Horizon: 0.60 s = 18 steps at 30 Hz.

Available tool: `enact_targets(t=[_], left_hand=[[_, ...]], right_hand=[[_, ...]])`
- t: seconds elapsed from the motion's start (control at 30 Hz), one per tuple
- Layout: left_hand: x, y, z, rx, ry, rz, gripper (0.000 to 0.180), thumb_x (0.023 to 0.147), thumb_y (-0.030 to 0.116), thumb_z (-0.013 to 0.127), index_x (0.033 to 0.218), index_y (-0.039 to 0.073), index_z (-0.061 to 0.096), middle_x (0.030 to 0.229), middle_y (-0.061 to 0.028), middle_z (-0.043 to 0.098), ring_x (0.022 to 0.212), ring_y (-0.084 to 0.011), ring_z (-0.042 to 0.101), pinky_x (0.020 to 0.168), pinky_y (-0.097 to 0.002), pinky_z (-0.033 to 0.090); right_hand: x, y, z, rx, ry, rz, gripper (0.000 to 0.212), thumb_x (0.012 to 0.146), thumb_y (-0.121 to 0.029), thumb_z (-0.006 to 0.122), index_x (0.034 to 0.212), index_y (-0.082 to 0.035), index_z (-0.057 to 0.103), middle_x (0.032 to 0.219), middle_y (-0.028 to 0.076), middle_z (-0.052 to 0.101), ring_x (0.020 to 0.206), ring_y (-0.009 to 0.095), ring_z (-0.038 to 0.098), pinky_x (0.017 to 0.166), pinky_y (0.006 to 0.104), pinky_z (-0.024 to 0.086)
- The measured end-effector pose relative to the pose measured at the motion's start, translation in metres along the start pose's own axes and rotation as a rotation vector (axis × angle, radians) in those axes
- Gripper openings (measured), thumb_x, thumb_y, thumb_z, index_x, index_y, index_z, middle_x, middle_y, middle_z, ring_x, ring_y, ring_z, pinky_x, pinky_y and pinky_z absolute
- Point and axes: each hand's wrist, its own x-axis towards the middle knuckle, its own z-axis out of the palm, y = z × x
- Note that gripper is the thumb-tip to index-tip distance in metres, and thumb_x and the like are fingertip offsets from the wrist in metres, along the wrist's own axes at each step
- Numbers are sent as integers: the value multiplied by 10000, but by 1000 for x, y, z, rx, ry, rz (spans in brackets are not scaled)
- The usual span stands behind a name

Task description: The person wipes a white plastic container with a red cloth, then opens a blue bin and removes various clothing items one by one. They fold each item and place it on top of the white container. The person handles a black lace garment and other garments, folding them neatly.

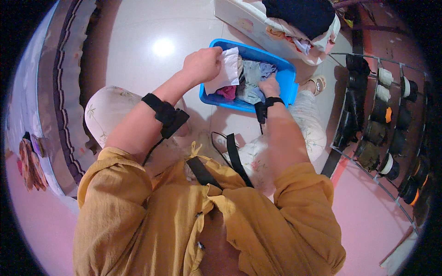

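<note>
A blue plastic bin (286,87) holding several folded cloths stands on the floor between my legs. At its left side my left hand (202,65) is closed on a white folded cloth (229,69), which hangs over the bin's left part. Inside the right part, my right hand (270,87) has its fingers curled in at a pale grey-blue cloth (251,80); its fingertips are partly hidden. A bluish-purple cloth (268,70) lies just beyond that hand. Low on the left, a magenta cloth (226,93) shows under the white one.
Behind the bin stands a white box (244,20) with clothes and a black garment (301,16) on top. A metal shoe rack (378,106) with several shoes runs along the right. A bed with a draped cover (64,92) borders the left. Black straps (239,158) hang near my lap.
</note>
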Motion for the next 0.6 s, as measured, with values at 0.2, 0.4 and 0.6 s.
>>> enact_targets(t=[0.2, 0.4, 0.6], left_hand=[[3, -7, -7, 0, 52, -6, 316, 853, 187, 519, 1142, 136, 634, 1011, -163, 692, 943, -367, 660, 799, -469, 533], [11, -10, -22, -81, 123, 42, 356, 854, 219, 561, 1182, 90, 611, 1079, -172, 675, 997, -381, 639, 850, -452, 526], [4, -2, -59, -687, 201, 148, 393, 862, 205, 595, 1195, -5, 601, 1061, -179, 687, 965, -297, 670, 847, -378, 527]], right_hand=[[5, 22, -17, 367, -6, -196, 637, 704, -208, 753, 1281, -36, 548, 1176, 184, 655, 1052, 328, 647, 882, 394, 519], [-46, 40, -60, 1154, -481, -367, 438, 739, -87, 714, 1151, 23, 617, 1047, 59, 672, 879, 190, 638, 787, 349, 525], [-92, 41, -111, 1359, -401, -526, 459, 771, -92, 742, 1205, -43, 602, 1088, 42, 662, 942, 179, 627, 832, 344, 512]])
